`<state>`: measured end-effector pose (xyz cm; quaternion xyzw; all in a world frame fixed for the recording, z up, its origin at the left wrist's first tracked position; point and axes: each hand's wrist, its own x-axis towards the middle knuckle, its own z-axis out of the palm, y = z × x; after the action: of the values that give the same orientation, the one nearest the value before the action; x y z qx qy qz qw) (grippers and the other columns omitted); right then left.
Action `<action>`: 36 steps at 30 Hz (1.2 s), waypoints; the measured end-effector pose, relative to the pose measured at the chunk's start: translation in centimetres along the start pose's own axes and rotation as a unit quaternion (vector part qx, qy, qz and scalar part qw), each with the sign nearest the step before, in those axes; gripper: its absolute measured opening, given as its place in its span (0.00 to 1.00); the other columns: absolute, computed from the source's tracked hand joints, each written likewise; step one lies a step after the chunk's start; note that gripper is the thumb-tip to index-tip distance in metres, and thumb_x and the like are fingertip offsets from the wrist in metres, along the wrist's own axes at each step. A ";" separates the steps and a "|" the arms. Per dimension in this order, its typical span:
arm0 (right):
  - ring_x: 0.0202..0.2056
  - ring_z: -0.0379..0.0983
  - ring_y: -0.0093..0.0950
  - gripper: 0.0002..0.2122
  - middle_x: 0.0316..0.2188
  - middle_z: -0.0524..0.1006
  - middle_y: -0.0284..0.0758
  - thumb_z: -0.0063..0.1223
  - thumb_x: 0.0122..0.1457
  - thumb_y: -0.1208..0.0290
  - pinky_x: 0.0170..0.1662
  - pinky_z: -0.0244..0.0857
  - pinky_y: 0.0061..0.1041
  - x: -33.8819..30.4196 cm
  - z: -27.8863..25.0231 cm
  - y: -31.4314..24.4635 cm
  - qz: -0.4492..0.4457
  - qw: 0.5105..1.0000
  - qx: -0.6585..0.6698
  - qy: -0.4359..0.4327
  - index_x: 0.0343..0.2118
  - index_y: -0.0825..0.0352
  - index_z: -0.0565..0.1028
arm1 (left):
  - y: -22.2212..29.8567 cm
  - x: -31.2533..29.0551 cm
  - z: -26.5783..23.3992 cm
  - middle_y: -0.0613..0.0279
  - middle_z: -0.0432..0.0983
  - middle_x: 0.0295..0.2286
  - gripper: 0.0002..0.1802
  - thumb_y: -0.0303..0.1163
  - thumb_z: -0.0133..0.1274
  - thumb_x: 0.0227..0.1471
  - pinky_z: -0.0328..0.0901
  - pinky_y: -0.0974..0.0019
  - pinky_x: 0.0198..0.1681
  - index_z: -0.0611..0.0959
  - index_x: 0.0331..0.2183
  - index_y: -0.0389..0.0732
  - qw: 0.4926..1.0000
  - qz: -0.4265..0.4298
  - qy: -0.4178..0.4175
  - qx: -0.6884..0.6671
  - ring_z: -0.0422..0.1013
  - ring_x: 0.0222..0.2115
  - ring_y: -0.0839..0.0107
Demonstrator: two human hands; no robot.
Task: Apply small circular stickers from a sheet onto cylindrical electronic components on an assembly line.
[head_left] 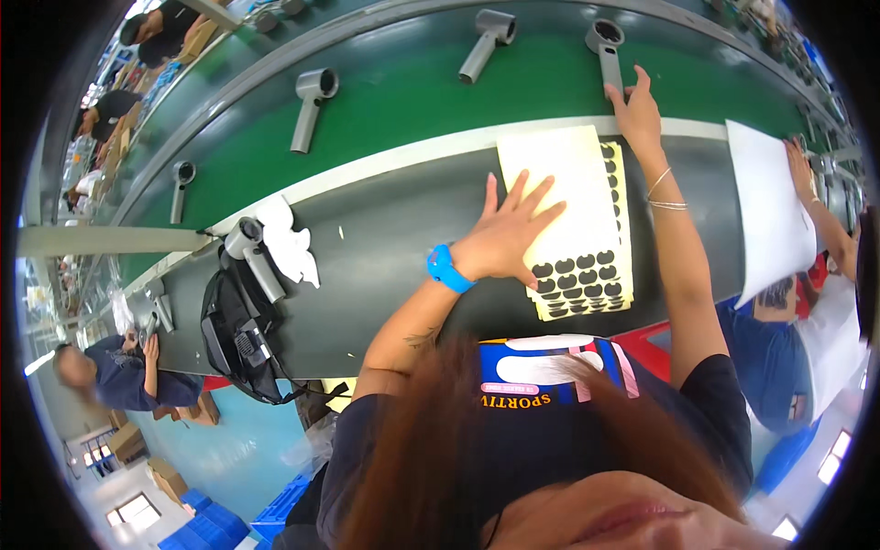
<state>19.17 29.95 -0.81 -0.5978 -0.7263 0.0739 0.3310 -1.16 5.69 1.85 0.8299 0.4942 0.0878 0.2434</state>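
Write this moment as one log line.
Left hand: spread on yellow sheets; right hand: at grey device, grip unclear; device: on green belt

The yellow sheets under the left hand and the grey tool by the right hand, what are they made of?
The yellow sheets look like smooth paper, being thin, flat and layered, though a plastic film is possible. The grey tool has a smooth, softly shiny, rigid-looking body: probably plastic, but painted metal could look the same.
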 end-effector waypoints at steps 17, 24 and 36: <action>0.49 0.72 0.36 0.31 0.46 0.73 0.50 0.55 0.53 0.86 0.50 0.66 0.31 -12.0 -14.0 -8.6 -0.258 0.892 0.358 -0.095 0.55 0.65 0.51 | -0.6 0.3 -3.5 0.54 0.72 0.39 0.23 0.35 0.65 0.42 0.64 0.55 0.44 0.74 0.39 0.37 0.937 0.024 0.276 -0.212 0.70 0.40 0.59; 0.50 0.71 0.40 0.27 0.48 0.71 0.51 0.53 0.53 0.88 0.53 0.64 0.33 -16.4 -14.5 -10.3 -0.211 0.884 0.401 -0.115 0.54 0.66 0.57 | 5.4 0.8 -3.9 0.54 0.78 0.33 0.30 0.25 0.62 0.44 0.69 0.69 0.25 0.67 0.49 0.41 0.907 0.011 0.217 -0.361 0.76 0.23 0.67; 0.38 0.69 0.25 0.09 0.34 0.73 0.40 0.52 0.52 0.89 0.43 0.62 0.21 -17.1 -17.3 -10.4 0.001 0.874 0.479 -0.076 0.37 0.75 0.71 | 5.4 1.1 -3.9 0.58 0.77 0.42 0.23 0.22 0.60 0.46 0.72 0.71 0.31 0.77 0.46 0.39 0.921 0.059 0.270 -0.276 0.75 0.28 0.74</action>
<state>21.57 6.44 11.03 -0.3594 -0.6240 0.4587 0.5206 2.06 5.72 7.73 0.7021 0.4478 0.4554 0.3150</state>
